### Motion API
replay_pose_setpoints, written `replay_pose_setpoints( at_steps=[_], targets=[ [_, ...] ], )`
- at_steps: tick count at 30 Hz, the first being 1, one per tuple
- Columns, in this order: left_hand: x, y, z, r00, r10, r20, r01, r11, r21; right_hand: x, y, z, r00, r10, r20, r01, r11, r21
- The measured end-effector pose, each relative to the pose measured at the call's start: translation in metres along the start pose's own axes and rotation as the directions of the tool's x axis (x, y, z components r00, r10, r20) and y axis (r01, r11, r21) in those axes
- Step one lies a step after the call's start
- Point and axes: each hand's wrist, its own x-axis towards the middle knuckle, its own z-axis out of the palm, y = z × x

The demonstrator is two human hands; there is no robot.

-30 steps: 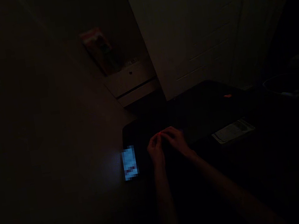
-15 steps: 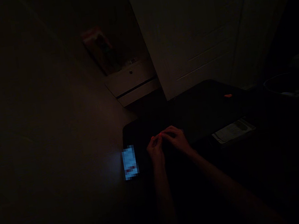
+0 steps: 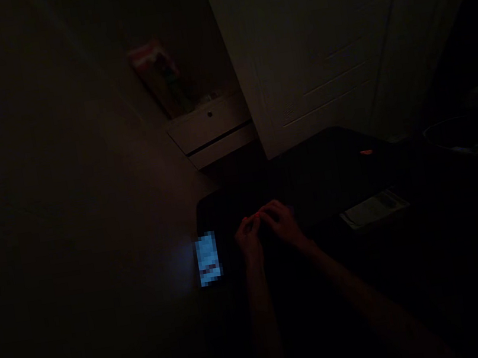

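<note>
The scene is very dark. Over the near side of a black tabletop (image 3: pixel 310 174), both hands meet at their fingertips. My left hand (image 3: pixel 248 238) is closed in a pinch on a small red piece (image 3: pixel 257 214), whose kind I cannot make out. From the right, my right hand (image 3: pixel 285 224) pinches the same piece with thumb and fingers. Most of the piece is hidden by the fingertips. Farther right on the tabletop lies a small orange-red scrap (image 3: pixel 366 152), apart from both hands.
A lit screen, blurred into blocks (image 3: pixel 208 259), glows left of my hands beside the wall (image 3: pixel 93 224). Behind stand a drawer unit (image 3: pixel 214 135) and a pale panelled door (image 3: pixel 310 54). A book or packet (image 3: pixel 376 208) lies below the table's right edge; a round-rimmed container (image 3: pixel 450 122) is far right.
Both hands keep their pinch at nearly the same spot. The view has shifted very slightly; nothing else has visibly moved.
</note>
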Motion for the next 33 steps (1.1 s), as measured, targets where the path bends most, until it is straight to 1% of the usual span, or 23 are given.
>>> replay_pose_setpoints(
  at_steps=[3, 12, 20, 24, 29, 33],
  targets=[
    [0.001, -0.001, -0.001, 1.000, -0.001, 0.010, 0.001, 1.000, -0.009, 0.000, 0.002, 0.001, 1.000, -0.017, -0.007, 0.017, 0.999, -0.035],
    [0.002, -0.002, 0.000, 1.000, -0.003, 0.010, 0.003, 1.000, -0.020, -0.001, 0.008, 0.005, 1.000, -0.013, 0.014, 0.014, 0.997, -0.075],
    [-0.002, 0.000, 0.003, 0.999, -0.009, 0.032, 0.010, 1.000, -0.019, -0.001, 0.009, 0.006, 1.000, 0.026, 0.006, -0.026, 0.995, -0.094],
    [-0.004, 0.005, 0.006, 0.999, -0.016, 0.028, 0.017, 0.999, -0.052, -0.001, 0.004, 0.006, 1.000, 0.031, 0.003, -0.030, 0.998, -0.063],
    [-0.001, 0.005, 0.005, 0.999, -0.034, -0.025, 0.030, 0.988, -0.150, -0.002, -0.002, 0.008, 0.997, -0.027, 0.076, 0.027, 1.000, 0.000],
    [0.000, 0.003, 0.003, 0.999, -0.048, -0.008, 0.046, 0.987, -0.156, -0.003, -0.001, 0.008, 0.996, -0.030, 0.083, 0.030, 1.000, 0.008]
  ],
)
